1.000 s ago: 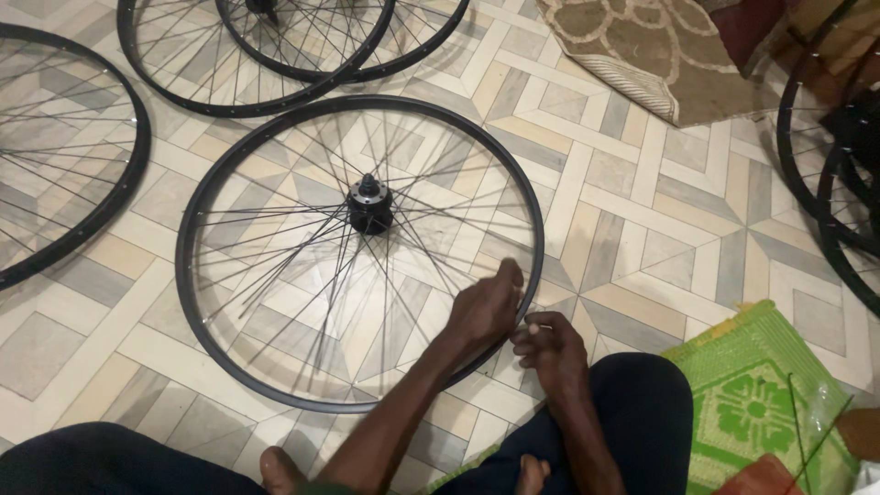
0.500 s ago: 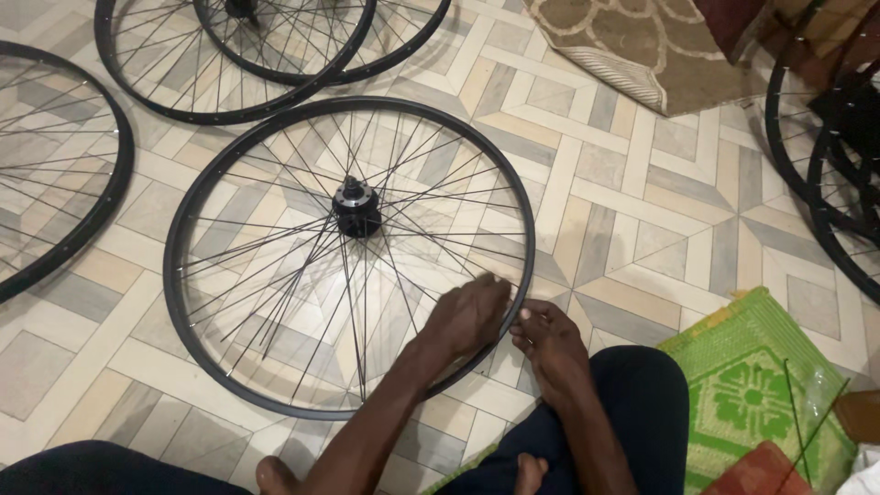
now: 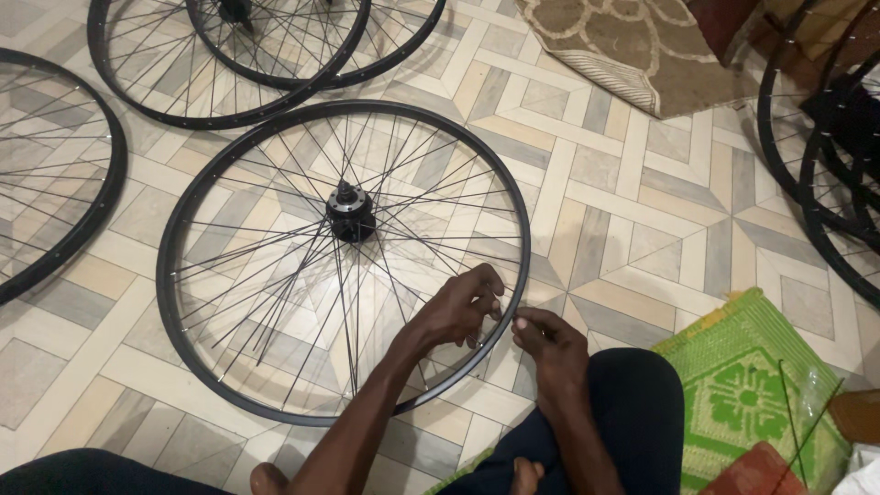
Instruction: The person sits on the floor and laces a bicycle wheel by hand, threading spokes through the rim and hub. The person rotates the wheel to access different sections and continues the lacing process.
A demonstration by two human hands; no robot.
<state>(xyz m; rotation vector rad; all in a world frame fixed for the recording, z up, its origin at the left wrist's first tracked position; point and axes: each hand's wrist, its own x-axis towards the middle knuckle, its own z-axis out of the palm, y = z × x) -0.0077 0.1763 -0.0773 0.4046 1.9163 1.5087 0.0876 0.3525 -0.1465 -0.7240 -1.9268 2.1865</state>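
Head view: left hand (image 3: 456,314) fingers grip wheel rim (image 3: 174,215); right hand (image 3: 550,341) fingers pinch beside it.

Beside the central wheel (image 3: 344,261), the left hand (image 3: 456,312) covers part of the rim, and what its fingertips pinch there is too small to tell. The right hand (image 3: 550,344) hides its own grip likewise. Neighbouring wheels (image 3: 55,202) above and to either side are cut off by the picture's edges.

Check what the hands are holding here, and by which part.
Both hands work the bicycle wheel lying on the floor: left hand grips spokes just inside the near rim, right hand pinches at the rim's outer edge.
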